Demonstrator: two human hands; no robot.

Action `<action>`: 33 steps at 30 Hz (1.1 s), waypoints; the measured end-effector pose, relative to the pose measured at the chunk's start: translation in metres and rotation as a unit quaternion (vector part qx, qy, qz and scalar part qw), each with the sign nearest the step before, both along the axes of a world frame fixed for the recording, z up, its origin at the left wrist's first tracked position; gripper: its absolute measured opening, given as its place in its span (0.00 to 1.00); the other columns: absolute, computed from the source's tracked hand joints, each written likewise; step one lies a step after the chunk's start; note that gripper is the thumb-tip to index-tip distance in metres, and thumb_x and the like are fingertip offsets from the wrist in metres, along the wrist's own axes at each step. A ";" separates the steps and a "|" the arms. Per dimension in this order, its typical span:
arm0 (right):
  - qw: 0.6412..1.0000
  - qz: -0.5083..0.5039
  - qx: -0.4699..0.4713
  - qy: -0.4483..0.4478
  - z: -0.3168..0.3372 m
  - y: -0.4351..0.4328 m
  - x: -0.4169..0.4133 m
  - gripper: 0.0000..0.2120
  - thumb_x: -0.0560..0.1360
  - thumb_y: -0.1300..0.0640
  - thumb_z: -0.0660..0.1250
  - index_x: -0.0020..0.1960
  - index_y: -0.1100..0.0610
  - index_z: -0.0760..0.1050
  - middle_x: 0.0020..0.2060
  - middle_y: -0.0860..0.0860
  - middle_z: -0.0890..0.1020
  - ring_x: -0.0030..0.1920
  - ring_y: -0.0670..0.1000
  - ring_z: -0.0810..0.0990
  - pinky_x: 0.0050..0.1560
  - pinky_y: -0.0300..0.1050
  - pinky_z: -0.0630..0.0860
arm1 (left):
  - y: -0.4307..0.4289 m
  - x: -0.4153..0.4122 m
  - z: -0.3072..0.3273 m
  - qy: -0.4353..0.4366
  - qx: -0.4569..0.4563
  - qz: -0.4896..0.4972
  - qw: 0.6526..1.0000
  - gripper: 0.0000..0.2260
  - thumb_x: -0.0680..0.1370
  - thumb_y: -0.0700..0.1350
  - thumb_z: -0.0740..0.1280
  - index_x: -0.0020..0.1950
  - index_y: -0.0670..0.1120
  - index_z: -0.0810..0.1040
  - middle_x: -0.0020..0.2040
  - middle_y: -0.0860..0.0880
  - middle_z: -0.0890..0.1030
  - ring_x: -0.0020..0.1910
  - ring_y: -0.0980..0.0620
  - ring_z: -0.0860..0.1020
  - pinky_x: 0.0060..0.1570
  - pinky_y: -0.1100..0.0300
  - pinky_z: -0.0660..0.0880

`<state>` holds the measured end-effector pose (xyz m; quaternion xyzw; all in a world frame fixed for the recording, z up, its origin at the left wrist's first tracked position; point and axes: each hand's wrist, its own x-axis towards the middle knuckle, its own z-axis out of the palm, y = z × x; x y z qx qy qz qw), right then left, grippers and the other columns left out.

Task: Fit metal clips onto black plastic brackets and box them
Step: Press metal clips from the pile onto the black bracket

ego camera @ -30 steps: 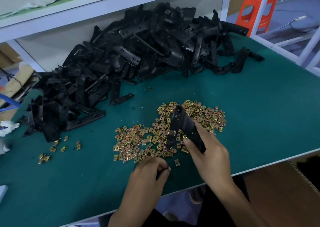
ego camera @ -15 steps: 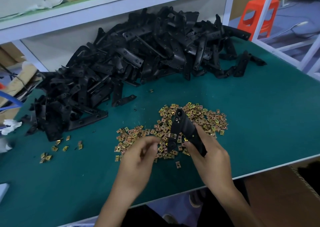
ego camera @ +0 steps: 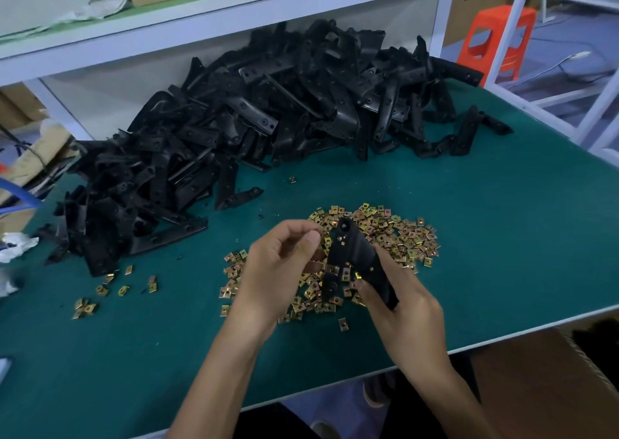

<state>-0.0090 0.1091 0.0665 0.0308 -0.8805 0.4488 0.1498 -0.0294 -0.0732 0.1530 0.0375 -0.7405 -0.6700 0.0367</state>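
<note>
My right hand (ego camera: 402, 308) grips a black bracket (ego camera: 355, 257). My left hand (ego camera: 278, 271) has curled fingers (ego camera: 294, 229); I cannot tell if they hold anything.

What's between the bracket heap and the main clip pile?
In the head view, mostly bare green mat, with one stray clip and a few black specks.

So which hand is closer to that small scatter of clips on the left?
Left. The left hand hovers right of the small scatter of clips; the right hand, gripping a black bracket, is farther right.
</note>
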 end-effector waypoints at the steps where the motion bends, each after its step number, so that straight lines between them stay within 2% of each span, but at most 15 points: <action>1: 1.000 0.000 0.001 0.001 -0.001 0.000 0.000 0.26 0.77 0.44 0.69 0.74 0.40 0.69 0.49 0.45 0.81 0.45 0.52 0.82 0.39 0.54 0.79 | 0.001 -0.001 -0.001 -0.005 0.000 -0.004 1.000 0.08 0.81 0.41 0.68 0.50 0.52 0.85 0.46 0.46 0.85 0.43 0.52 0.82 0.44 0.62 0.79; 4: 1.000 -0.001 0.001 0.008 -0.003 0.000 -0.001 0.26 0.77 0.45 0.70 0.74 0.40 0.69 0.50 0.46 0.81 0.45 0.53 0.82 0.39 0.55 0.80 | 0.003 -0.002 -0.002 -0.013 -0.002 -0.010 1.000 0.09 0.82 0.42 0.67 0.52 0.54 0.86 0.48 0.50 0.86 0.46 0.55 0.81 0.47 0.63 0.79; 7: 1.000 -0.004 0.007 0.020 -0.005 -0.001 -0.001 0.27 0.77 0.46 0.72 0.75 0.42 0.70 0.48 0.46 0.81 0.43 0.53 0.82 0.36 0.54 0.79 | 0.004 -0.005 -0.002 -0.034 0.035 -0.022 0.999 0.09 0.82 0.41 0.67 0.53 0.51 0.86 0.52 0.48 0.86 0.53 0.47 0.83 0.55 0.53 0.80; 12: 0.999 -0.010 0.013 0.030 -0.006 -0.001 -0.002 0.28 0.76 0.46 0.73 0.74 0.43 0.71 0.49 0.46 0.82 0.43 0.52 0.82 0.35 0.53 0.79 | 0.008 -0.006 0.001 -0.051 0.071 -0.020 0.996 0.09 0.81 0.38 0.68 0.53 0.49 0.87 0.50 0.45 0.87 0.50 0.48 0.85 0.51 0.55 0.81; 16: 1.000 -0.004 0.009 0.029 -0.006 -0.001 -0.002 0.27 0.76 0.46 0.72 0.74 0.44 0.71 0.49 0.47 0.82 0.43 0.54 0.83 0.35 0.53 0.79 | 0.008 -0.005 0.001 -0.047 0.055 -0.018 0.997 0.08 0.80 0.39 0.69 0.55 0.49 0.86 0.50 0.44 0.87 0.53 0.42 0.84 0.57 0.48 0.80; 23: 1.000 -0.003 0.009 0.020 -0.004 -0.001 -0.003 0.28 0.76 0.46 0.72 0.75 0.45 0.72 0.46 0.45 0.81 0.41 0.53 0.82 0.33 0.52 0.78 | 0.007 -0.008 0.008 -0.004 -0.015 -0.036 0.999 0.09 0.79 0.40 0.71 0.54 0.53 0.82 0.43 0.46 0.87 0.43 0.50 0.84 0.46 0.63 0.80; 29: 0.999 -0.008 0.023 0.031 -0.002 -0.001 -0.004 0.28 0.76 0.44 0.71 0.74 0.47 0.73 0.45 0.44 0.80 0.38 0.51 0.81 0.31 0.47 0.75 | 0.011 -0.011 0.007 0.009 -0.052 -0.059 0.997 0.07 0.78 0.40 0.71 0.51 0.52 0.80 0.41 0.46 0.85 0.41 0.51 0.82 0.46 0.55 0.77; 33: 0.999 -0.008 0.032 0.030 -0.003 -0.002 -0.005 0.28 0.76 0.44 0.71 0.74 0.46 0.72 0.48 0.45 0.82 0.41 0.51 0.82 0.32 0.48 0.76 | 0.013 -0.012 0.005 -0.001 -0.070 -0.058 0.996 0.08 0.79 0.41 0.71 0.54 0.51 0.76 0.38 0.49 0.84 0.37 0.57 0.80 0.40 0.64 0.74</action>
